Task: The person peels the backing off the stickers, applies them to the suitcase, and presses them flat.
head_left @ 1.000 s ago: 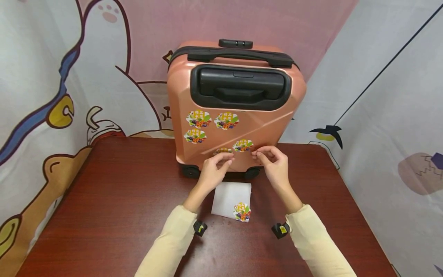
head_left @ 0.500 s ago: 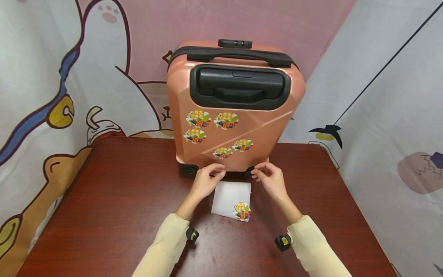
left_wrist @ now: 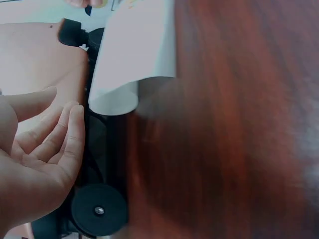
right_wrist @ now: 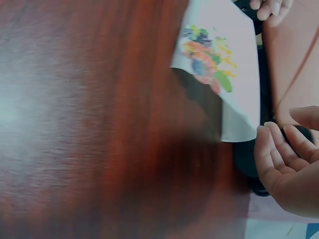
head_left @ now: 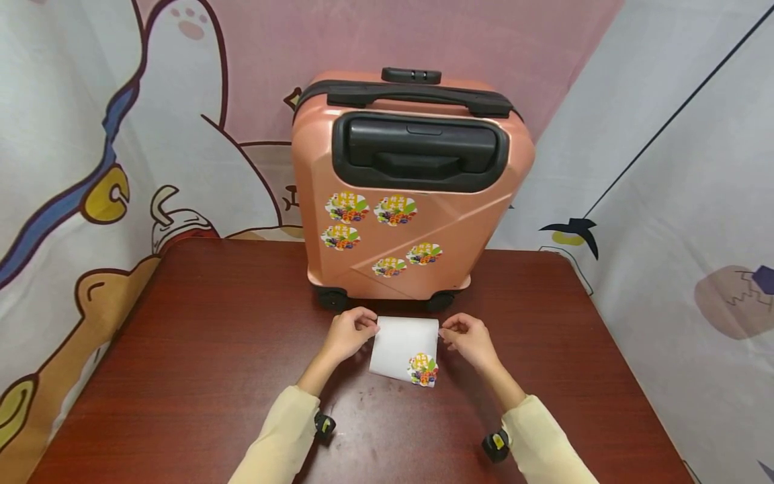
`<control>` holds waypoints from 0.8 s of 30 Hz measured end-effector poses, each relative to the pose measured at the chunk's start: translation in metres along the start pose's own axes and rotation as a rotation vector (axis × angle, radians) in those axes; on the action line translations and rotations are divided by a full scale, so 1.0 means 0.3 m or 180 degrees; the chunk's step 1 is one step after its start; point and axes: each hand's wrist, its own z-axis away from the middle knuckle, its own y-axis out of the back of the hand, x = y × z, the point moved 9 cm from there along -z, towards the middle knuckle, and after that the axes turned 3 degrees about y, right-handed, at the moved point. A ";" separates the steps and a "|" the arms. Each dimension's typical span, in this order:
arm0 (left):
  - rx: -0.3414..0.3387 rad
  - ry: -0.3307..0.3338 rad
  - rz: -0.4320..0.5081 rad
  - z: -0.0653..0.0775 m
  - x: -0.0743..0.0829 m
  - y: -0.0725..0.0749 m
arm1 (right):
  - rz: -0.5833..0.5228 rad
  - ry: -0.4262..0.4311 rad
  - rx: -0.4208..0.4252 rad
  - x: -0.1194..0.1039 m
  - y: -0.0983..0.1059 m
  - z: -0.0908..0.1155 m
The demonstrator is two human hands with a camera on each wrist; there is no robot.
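Observation:
A white backing sheet (head_left: 396, 346) lies on the table in front of the suitcase, its far end curled under in the wrist views. One round fruit sticker (head_left: 422, 370) sits at its near right corner. My left hand (head_left: 351, 334) is beside the sheet's far left corner, fingers loosely bent, with a gap between thumb and fingertips in the left wrist view. At the far right corner is my right hand (head_left: 469, 341), fingers relaxed and thumb apart from them in the right wrist view. Whether its fingertips touch the sheet's edge is hard to tell. Neither hand holds anything.
An orange-pink suitcase (head_left: 447, 218) stands upright at the table's back, with black wheels (head_left: 332, 299) and a black recessed handle (head_left: 421, 151). Several fruit stickers, such as one sticker (head_left: 396, 210), are on its face. Printed cloth (head_left: 254, 87) hangs behind the brown table (head_left: 211, 349).
Both hands have come down and back from the suitcase's lower face to the sides of the backing sheet. The lower sticker on the suitcase, partly covered before, is now in full view.

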 end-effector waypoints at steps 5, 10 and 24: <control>-0.0079 0.0250 0.0014 0.015 -0.061 -0.017 | -0.0020 -0.0177 -0.0129 0.064 -0.019 0.018; -0.0220 0.0404 0.0157 0.030 -0.100 -0.042 | -0.0069 -0.0266 -0.0272 0.109 -0.039 0.040; -0.0269 0.0219 0.0145 0.046 -0.104 -0.079 | -0.0240 -0.0149 -0.0628 0.116 -0.087 0.077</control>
